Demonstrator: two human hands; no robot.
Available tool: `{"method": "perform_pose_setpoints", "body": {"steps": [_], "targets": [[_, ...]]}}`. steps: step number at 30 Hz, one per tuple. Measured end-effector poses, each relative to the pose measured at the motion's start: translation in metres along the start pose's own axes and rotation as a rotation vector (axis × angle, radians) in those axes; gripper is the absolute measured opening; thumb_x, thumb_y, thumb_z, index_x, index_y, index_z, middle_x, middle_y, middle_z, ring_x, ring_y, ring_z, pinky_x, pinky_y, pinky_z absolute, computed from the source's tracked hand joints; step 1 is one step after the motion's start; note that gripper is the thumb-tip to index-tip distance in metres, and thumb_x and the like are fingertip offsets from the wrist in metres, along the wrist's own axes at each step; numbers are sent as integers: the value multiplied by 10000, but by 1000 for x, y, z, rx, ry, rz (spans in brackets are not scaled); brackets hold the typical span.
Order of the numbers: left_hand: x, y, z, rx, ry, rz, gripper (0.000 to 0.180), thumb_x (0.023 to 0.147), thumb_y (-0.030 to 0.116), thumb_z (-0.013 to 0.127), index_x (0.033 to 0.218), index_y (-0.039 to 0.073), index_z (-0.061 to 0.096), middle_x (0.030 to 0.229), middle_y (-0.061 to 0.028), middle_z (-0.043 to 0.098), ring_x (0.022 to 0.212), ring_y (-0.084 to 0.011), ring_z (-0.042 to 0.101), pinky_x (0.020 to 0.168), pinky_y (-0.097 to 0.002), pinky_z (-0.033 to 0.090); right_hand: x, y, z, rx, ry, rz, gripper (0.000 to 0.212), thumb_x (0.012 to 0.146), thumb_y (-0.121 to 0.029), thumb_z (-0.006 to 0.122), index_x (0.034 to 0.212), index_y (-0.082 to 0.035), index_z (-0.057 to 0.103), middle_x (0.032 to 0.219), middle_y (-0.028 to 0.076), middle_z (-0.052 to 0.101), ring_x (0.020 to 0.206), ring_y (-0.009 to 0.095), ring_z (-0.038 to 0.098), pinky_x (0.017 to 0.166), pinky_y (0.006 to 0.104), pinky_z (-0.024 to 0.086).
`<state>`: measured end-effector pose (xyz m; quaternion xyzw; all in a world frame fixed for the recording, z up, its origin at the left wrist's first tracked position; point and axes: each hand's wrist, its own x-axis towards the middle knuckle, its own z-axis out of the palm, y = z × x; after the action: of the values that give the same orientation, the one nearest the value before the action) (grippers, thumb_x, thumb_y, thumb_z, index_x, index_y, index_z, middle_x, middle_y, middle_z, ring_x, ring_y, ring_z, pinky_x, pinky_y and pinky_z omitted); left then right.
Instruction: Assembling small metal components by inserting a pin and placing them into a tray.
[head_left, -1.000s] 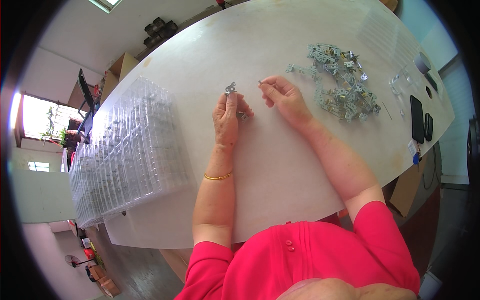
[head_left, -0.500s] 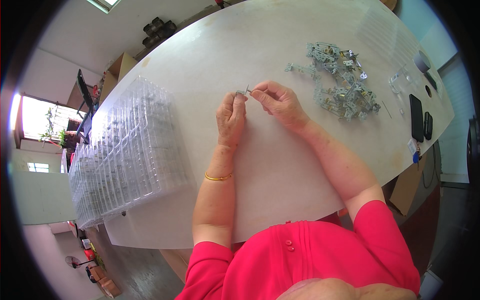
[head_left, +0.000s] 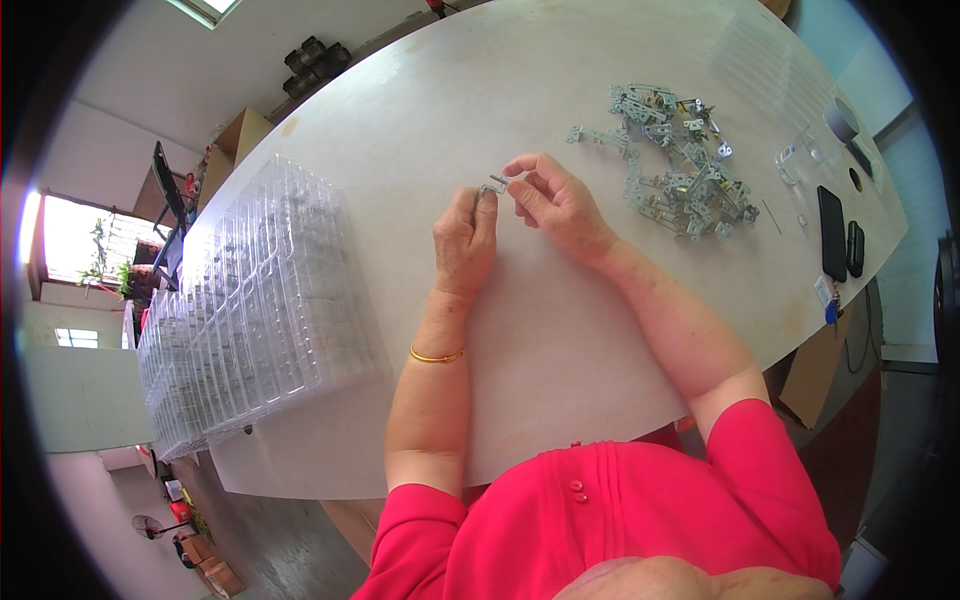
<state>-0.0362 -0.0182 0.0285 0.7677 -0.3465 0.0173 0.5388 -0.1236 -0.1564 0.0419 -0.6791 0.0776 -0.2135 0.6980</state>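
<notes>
My left hand is closed, its thumb and fingers pinching a small grey metal bracket that sticks out past the fingertips. Close on its right, my right hand has its thumb and fingertips curled in at the end of a thin metal pin on that bracket. Most of the bracket is covered by fingers, so its full shape does not show. To the right lies a loose heap of similar metal brackets, some with brass-coloured parts.
A tall stack of clear plastic compartment trays stands at the left of the pale table. At the right lie a black phone, a smaller dark object, a clear plastic container, a tape roll and a thin rod.
The metal pin has turned from nearly upright to a slant. My right fingers have spread a little and shifted slightly; my left hand has hardly moved.
</notes>
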Motion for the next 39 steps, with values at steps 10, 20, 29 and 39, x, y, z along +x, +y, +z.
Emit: {"method": "perform_pose_setpoints", "body": {"steps": [10,20,29,39], "targets": [[-1,-1,5,143,-5,127,244,969,181,618,798,33,525,605,-131,514,493,-266,467,493,-381,419,4,11,-1,-332,123,-356,45,934,-107,665,965,-84,688,905,23,631,773,109,576,695,263,507],[-2,-5,4,-92,-67,-43,241,1008,230,579,862,38,592,615,0,501,501,-104,400,493,-269,360,9,13,-5,-34,264,-260,82,938,-186,696,965,-109,697,817,-19,588,718,68,520,634,234,453],[3,0,-7,-669,-133,-441,306,1023,297,516,874,53,625,573,59,403,492,-53,322,468,-227,275,5,11,-4,-182,90,-21,149,957,-234,671,986,-90,689,661,-33,560,598,57,490,567,243,431],[3,-4,-8,-661,-163,-421,298,1021,289,524,875,53,630,566,59,422,490,-46,326,462,-225,270,4,9,-3,-199,70,13,177,972,-250,655,1004,-80,695,735,-51,566,653,51,480,596,218,423]]}}
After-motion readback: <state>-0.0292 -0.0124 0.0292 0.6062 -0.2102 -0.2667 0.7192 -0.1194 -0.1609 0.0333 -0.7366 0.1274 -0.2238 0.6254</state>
